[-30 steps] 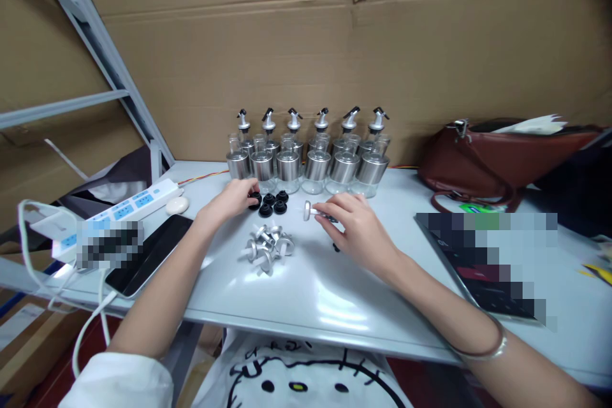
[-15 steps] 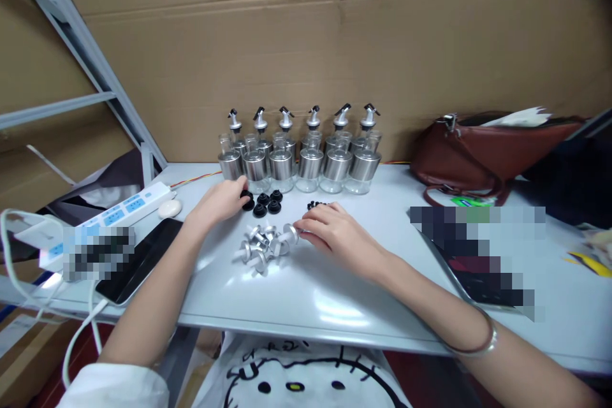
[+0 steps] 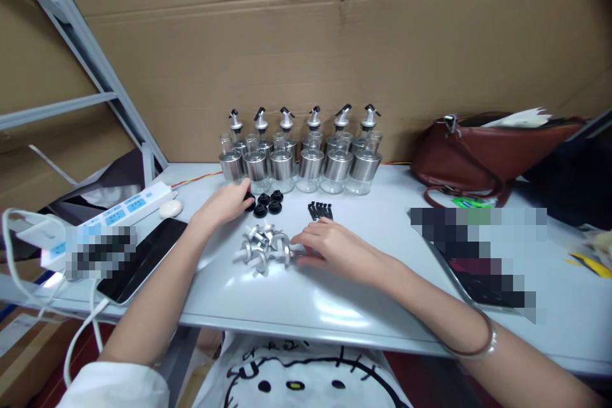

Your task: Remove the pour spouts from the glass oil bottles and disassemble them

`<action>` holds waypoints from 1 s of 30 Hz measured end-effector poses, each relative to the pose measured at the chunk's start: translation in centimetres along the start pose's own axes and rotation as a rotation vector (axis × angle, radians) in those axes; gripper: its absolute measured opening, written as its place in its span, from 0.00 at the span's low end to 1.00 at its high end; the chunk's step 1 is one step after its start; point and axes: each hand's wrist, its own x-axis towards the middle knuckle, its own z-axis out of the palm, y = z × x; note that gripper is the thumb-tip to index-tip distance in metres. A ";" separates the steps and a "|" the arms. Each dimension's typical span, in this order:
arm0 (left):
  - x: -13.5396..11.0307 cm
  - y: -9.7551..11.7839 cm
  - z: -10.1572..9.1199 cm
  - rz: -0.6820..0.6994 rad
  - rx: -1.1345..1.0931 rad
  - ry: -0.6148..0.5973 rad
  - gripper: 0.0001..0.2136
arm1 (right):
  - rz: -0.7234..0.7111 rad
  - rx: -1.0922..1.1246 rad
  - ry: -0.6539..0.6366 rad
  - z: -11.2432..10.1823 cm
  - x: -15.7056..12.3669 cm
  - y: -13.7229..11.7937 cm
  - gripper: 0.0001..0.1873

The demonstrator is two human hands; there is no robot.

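Observation:
My left hand (image 3: 225, 204) is at the left end of a small group of black ribbed stoppers (image 3: 261, 210), its fingertips closed around the outermost one, which they partly cover. My right hand (image 3: 335, 247) pinches a silver pourer spout (image 3: 284, 251) at the right side of a loose pile of silver spouts (image 3: 261, 260). Beyond that hand lies a short row of small black levers (image 3: 319, 209). Behind the parts stand open glass bottles with steel bands (image 3: 310, 164). A back row of bottles carries fitted silver pourers with black levers (image 3: 314, 116).
On the left lie a dark phone (image 3: 143, 261), a white power strip (image 3: 119, 210) with cables, and a round white object (image 3: 171, 208). To the right are a brown leather bag (image 3: 492, 153) and a partly blurred flat device (image 3: 478, 268). Cardboard (image 3: 191, 44) backs the table.
My right hand has moved down and toward me with the silver spout, lowering it beside the pile. The black levers now show fully. My left hand has barely moved.

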 end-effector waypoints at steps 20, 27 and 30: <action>1.1 -0.9 1.4 0.093 -0.185 0.096 0.07 | 0.017 0.305 -0.045 -1.3 -0.5 -1.2 0.05; 0.3 -0.5 0.6 0.022 -0.086 0.072 0.09 | -0.005 0.345 -0.144 -1.2 -0.5 -1.3 0.08; 0.2 -0.3 0.4 0.041 -0.127 0.070 0.13 | 0.007 0.299 -0.137 -1.0 -0.6 -1.3 0.09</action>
